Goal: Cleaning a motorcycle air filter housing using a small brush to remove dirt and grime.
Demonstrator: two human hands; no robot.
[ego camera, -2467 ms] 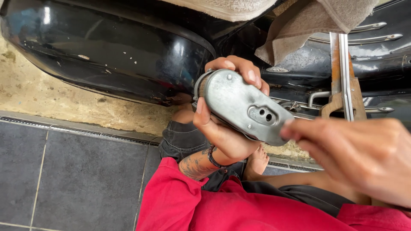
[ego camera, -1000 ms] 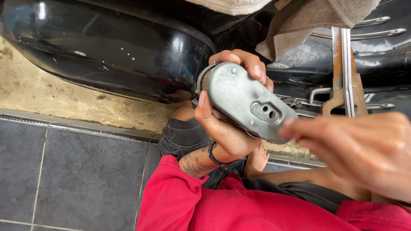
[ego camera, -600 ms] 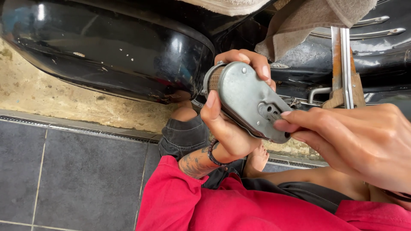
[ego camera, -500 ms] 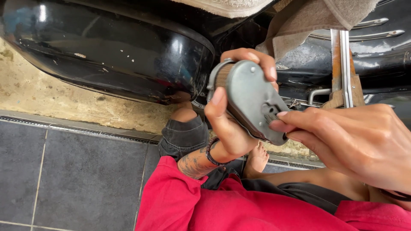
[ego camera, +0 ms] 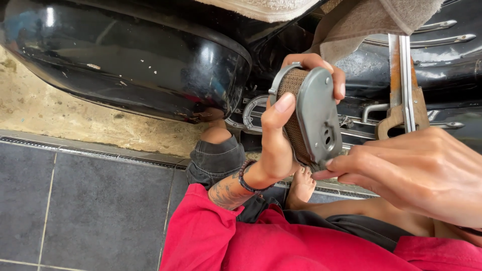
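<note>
My left hand [ego camera: 275, 145] is wrapped around a small metal air filter [ego camera: 317, 113], thumb on the near side and fingers over the top. The filter has a flat grey plate with a slotted hole and a brown mesh band around its edge. It is held upright in front of a black motorcycle body [ego camera: 140, 65]. My right hand [ego camera: 416, 170] comes in from the right, and its fingertips pinch the filter's lower corner.
A beige cloth [ego camera: 361, 22] lies over the motorcycle. A rusty saw-like tool with a wooden handle [ego camera: 401, 85] hangs at the right. Below are my knee in dark shorts [ego camera: 216, 153], a bare foot [ego camera: 301, 183], grey floor tiles [ego camera: 90, 211] and a drain grate [ego camera: 100, 153].
The filter has turned from showing its flat grey face to showing its mesh edge. My right hand has moved left onto its lower corner.
</note>
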